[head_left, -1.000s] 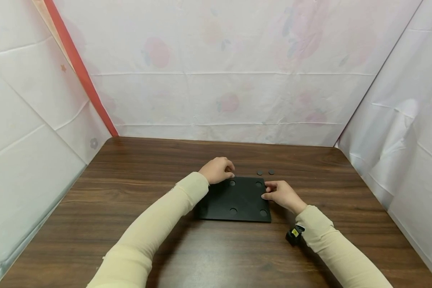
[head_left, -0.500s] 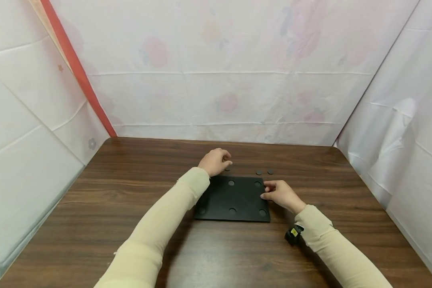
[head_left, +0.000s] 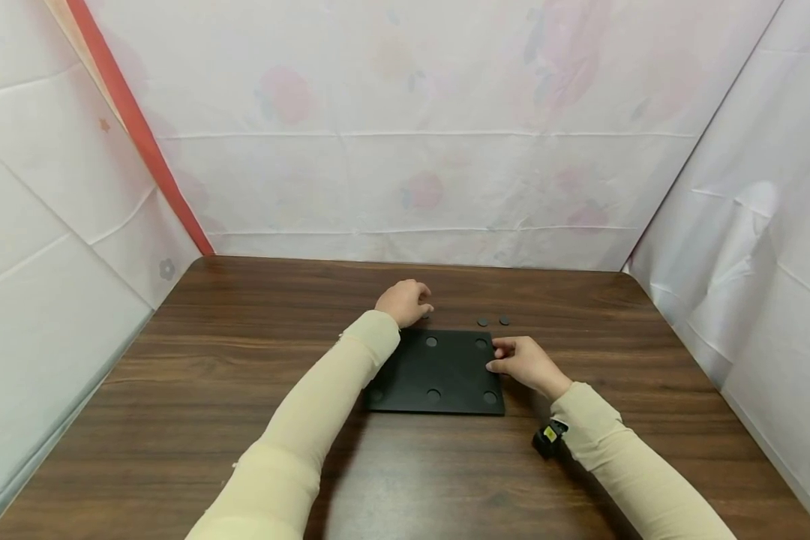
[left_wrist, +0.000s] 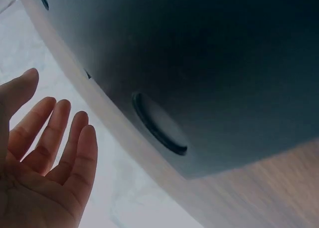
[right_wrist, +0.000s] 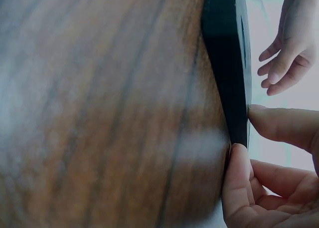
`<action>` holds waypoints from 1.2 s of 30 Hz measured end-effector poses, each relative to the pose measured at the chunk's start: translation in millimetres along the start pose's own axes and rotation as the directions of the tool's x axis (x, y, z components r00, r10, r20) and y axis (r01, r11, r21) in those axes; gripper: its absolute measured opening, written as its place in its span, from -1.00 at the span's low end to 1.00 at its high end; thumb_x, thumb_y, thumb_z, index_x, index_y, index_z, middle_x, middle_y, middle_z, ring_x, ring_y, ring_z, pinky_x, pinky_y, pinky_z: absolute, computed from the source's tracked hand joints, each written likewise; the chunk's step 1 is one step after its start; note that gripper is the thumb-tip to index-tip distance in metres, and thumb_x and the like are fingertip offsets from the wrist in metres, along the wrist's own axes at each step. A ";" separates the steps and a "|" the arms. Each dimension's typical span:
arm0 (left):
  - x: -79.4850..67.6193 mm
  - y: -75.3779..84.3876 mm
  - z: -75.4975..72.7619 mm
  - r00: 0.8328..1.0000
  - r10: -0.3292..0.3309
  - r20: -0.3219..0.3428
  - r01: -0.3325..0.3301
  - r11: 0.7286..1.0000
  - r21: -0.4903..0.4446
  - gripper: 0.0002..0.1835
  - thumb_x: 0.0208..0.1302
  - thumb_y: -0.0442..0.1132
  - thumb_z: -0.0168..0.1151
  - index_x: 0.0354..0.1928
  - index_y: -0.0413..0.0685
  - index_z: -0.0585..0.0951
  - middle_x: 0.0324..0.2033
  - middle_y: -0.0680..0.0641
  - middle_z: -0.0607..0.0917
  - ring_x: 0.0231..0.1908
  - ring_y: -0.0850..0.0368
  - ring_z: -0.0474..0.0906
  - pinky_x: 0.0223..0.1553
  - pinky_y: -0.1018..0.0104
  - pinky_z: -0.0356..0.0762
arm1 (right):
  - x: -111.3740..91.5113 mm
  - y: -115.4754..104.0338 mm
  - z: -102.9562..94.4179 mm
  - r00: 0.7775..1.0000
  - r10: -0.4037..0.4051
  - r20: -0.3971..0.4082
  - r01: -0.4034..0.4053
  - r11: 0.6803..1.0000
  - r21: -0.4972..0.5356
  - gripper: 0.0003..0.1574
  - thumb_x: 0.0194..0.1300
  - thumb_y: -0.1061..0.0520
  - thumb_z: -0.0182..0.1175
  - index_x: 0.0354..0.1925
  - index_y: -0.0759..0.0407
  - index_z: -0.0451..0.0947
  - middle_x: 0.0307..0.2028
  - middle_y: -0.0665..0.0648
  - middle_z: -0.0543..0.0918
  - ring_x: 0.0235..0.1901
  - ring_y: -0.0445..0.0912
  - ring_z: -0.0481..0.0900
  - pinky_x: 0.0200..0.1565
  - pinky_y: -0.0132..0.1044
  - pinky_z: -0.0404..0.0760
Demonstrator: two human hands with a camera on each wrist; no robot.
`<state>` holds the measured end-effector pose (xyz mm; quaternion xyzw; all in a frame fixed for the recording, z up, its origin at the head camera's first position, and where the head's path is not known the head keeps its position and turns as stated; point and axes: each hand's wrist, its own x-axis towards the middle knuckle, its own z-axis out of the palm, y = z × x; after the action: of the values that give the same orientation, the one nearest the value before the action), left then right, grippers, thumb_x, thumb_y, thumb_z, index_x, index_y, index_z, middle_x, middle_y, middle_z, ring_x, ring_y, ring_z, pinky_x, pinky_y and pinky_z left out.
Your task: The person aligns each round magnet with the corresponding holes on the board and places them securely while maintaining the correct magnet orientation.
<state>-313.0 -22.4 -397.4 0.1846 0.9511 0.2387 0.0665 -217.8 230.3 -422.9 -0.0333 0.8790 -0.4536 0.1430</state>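
Observation:
A flat black rectangular board (head_left: 459, 371) with several round recesses lies on the table. My right hand (head_left: 526, 365) pinches its right edge: in the right wrist view the thumb (right_wrist: 284, 125) is on the upper face and a curled finger (right_wrist: 238, 163) meets the side. Beyond the board's far edge hovers my left hand (head_left: 403, 302), its fingers loosely bent and holding nothing in the left wrist view. Just below its fingertips a small dark disc (head_left: 427, 316) partly shows. Two more dark discs, a left one (head_left: 482, 322) and a right one (head_left: 504, 320), lie behind the board's far right corner.
The brown wood-grain table (head_left: 243, 360) extends around the board on all sides. White patterned sheeting (head_left: 351, 180) rises behind it and at both sides, with a red strip (head_left: 142, 142) at left. A small black device (head_left: 548, 439) is attached at my right wrist.
My left hand has moved from the board's far edge to a spot beyond it, uncovering the near left recess. The right hand keeps its grip on the board's edge.

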 end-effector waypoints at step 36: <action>5.0 1.7 10.6 0.998 0.005 0.058 -0.019 0.973 0.230 -0.88 0.36 -0.22 0.33 -0.14 -0.05 0.75 -0.19 -0.05 0.72 -0.24 0.08 0.63 -0.16 0.20 0.63 | -0.4 -0.1 -0.1 1.000 0.006 -0.002 -0.006 1.000 -0.003 -0.30 0.32 0.30 0.28 0.35 0.50 0.31 -0.24 0.16 0.50 -0.25 -0.01 0.43 -0.29 -0.22 0.44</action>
<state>-314.8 -14.6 -406.1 0.2035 0.9689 0.1218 0.0702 -217.4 230.4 -422.7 -0.0304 0.8799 -0.4521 0.1434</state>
